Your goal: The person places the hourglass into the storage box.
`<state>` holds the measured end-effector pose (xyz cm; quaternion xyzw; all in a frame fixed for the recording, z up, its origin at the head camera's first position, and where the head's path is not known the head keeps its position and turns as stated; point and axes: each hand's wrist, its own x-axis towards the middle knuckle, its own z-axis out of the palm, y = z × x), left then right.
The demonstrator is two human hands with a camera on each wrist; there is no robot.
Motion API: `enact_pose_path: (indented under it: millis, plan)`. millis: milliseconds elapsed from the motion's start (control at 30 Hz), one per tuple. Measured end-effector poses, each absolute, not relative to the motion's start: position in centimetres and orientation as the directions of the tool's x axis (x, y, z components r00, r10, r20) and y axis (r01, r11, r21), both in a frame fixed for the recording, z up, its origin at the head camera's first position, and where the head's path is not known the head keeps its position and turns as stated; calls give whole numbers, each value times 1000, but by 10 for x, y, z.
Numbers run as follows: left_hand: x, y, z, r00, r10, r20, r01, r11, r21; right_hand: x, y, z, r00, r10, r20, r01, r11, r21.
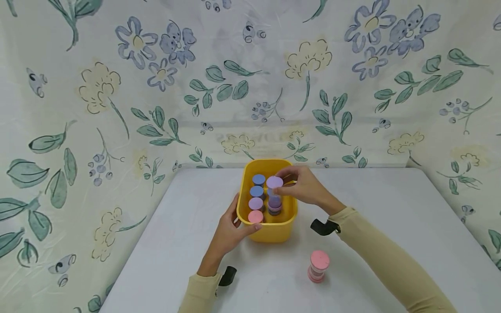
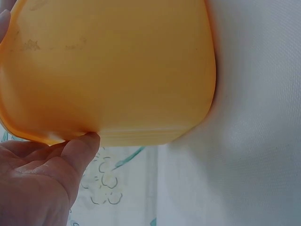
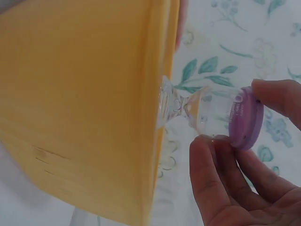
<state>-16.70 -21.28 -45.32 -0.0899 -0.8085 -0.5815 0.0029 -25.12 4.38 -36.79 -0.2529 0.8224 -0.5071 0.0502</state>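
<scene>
My left hand (image 1: 228,230) grips the near left corner of a yellow plastic bin (image 1: 272,234), thumb over the front rim and fingers along the side. Over the bin's right half, my right hand (image 1: 307,187) pinches a purple-capped sand timer (image 1: 275,182) by its top. In the right wrist view the timer's clear glass (image 3: 216,110) stands out past the bin's rim, which hides its lower end. Along the bin's left side stand two blue-topped timers (image 1: 257,191), a purple-topped timer (image 1: 256,203) and a pink-topped timer (image 1: 255,216).
A pink sand timer (image 1: 318,265) stands upright on the white table (image 1: 372,208), in front of the bin and to its right, near my right forearm. Behind the table hangs a floral cloth (image 1: 250,100), which also covers the sides.
</scene>
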Motion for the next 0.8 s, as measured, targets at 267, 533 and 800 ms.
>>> enact_pose_path:
  millis: [267,533,800]
  plan:
    - [-167,-213,-453,-980,150,129,170,306,937,-253,35,-378,-863,-491,118,-351,416,-839]
    - [-166,-213,-452,-980,150,131,173,318,932,-253,29,-381,-845,-531,57,-374,513,-773]
    - [-165,-213,-451,-981,148,127,169,317,933,-256,24,-382,-826,-562,48,-417,551,-723]
